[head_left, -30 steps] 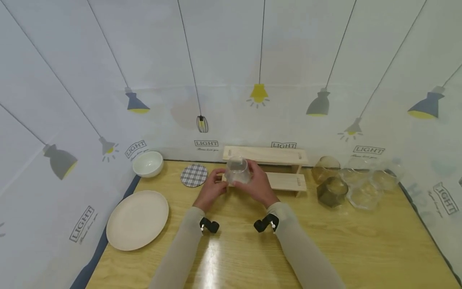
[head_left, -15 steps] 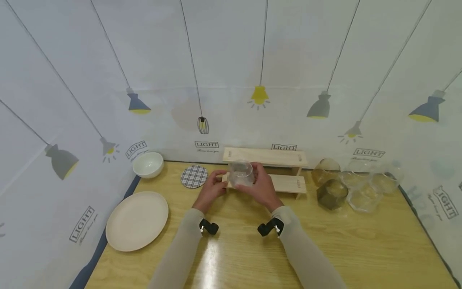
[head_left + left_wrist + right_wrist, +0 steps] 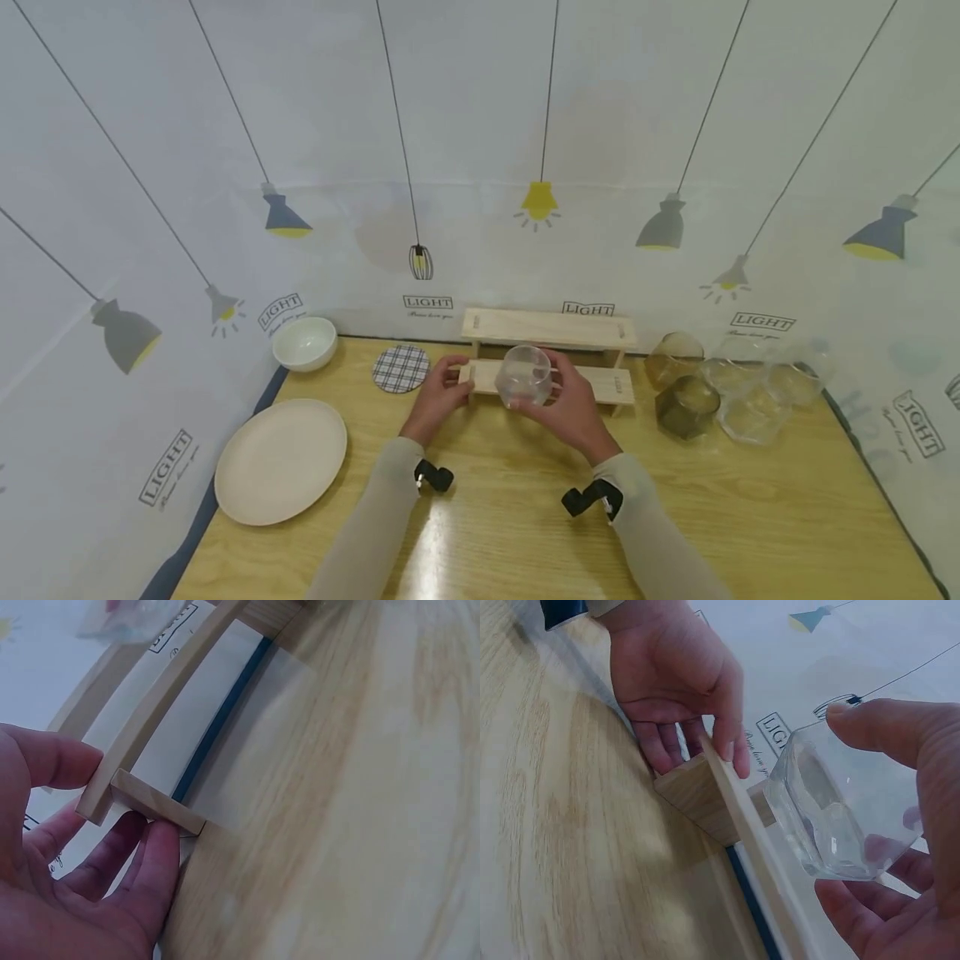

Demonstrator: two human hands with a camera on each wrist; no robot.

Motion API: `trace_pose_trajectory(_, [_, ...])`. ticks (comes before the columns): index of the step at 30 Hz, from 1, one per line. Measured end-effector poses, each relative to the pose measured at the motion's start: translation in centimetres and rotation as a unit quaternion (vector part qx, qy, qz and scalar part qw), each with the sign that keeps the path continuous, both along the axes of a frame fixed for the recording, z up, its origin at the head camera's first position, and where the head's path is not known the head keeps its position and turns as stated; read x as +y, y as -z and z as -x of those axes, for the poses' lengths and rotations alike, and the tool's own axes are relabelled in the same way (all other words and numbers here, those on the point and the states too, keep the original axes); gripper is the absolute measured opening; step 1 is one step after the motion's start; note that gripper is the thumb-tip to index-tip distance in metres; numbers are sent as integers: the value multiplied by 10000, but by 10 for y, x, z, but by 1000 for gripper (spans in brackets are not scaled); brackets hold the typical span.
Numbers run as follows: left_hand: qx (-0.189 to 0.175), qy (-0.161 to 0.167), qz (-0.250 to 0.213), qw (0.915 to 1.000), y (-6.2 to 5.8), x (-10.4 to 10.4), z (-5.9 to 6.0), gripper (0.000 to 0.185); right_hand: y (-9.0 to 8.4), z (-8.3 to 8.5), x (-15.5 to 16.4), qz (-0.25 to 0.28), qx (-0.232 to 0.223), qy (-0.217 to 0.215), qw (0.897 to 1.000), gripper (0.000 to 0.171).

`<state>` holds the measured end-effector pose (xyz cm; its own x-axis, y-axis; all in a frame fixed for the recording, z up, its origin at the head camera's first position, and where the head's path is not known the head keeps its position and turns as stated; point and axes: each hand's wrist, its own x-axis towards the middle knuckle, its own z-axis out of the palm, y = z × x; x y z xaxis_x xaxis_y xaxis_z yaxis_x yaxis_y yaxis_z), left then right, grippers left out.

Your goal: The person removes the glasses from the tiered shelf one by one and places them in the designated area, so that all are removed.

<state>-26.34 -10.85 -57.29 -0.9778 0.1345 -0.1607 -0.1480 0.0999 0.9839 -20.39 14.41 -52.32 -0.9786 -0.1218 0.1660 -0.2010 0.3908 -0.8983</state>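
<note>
My right hand (image 3: 573, 408) holds a clear faceted glass (image 3: 522, 379), thumb on one side and fingers on the other. In the head view the glass overlaps the lower step of a small two-tier wooden shelf (image 3: 615, 385). The right wrist view has the glass (image 3: 810, 799) beside the edge of the board, its thick base towards the camera. My left hand (image 3: 441, 398) grips the left end of that lower step. In the left wrist view its thumb lies at the top of the board (image 3: 156, 705), with the other fingers around the end leg below.
To the left are a pale bowl (image 3: 305, 344), a large beige plate (image 3: 281, 462) and a checked round coaster (image 3: 401, 368). On the right stand an amber glass (image 3: 673, 358), a smoky dark glass (image 3: 687, 407) and several clear glasses (image 3: 753, 415). A printed cloth (image 3: 480, 233) backs the table.
The right hand has carried the glass to the right and nearer the body, away from the left hand. The left hand stays at the shelf's left end.
</note>
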Motion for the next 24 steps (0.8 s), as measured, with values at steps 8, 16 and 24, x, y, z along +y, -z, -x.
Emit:
trace_pose_trajectory(8, [178, -24, 179, 9997, -1, 0, -3, 48, -11, -18, 24, -94, 254, 90, 9996, 84])
trace_pose_trajectory(16, [312, 82, 264, 9991, 3, -1, -5, 48, -21, -36, 55, -84, 541, 322, 9980, 79])
trace_pose_trajectory(24, [487, 226, 457, 9975, 3, -4, -8, 51, -31, -55, 93, -229, 753, 770, 9939, 79])
